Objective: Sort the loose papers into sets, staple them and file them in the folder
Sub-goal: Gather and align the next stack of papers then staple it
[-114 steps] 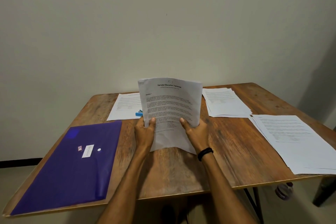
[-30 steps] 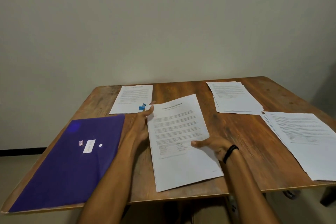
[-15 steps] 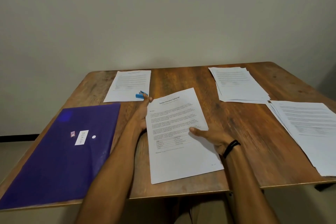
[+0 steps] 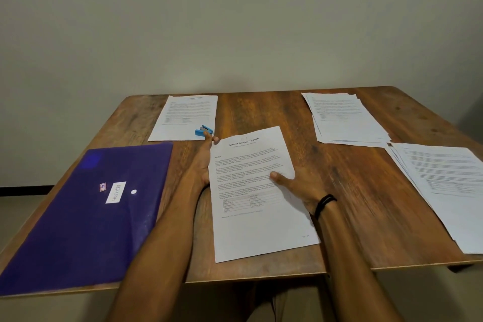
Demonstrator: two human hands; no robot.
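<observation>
A printed paper set (image 4: 257,198) headed "Sample Education Transcript" lies flat on the wooden table (image 4: 347,206) in front of me. My left hand (image 4: 202,165) lies stretched along the set's left edge, its fingertips at the top left corner, right beside a small blue stapler (image 4: 203,130). My right hand (image 4: 298,185) rests on the set's right edge with the thumb on the page. A purple folder (image 4: 86,217) lies closed at the left.
The stapler sits on a single printed sheet (image 4: 185,116) at the back left. A loose paper stack (image 4: 345,117) lies at the back right, and another stack (image 4: 444,188) reaches the right edge. A bare wall stands behind the table.
The paper set, held upright in both hands earlier, now lies flat on the table. Over the last second my hands stay at its edges, the left fingertips close to the stapler.
</observation>
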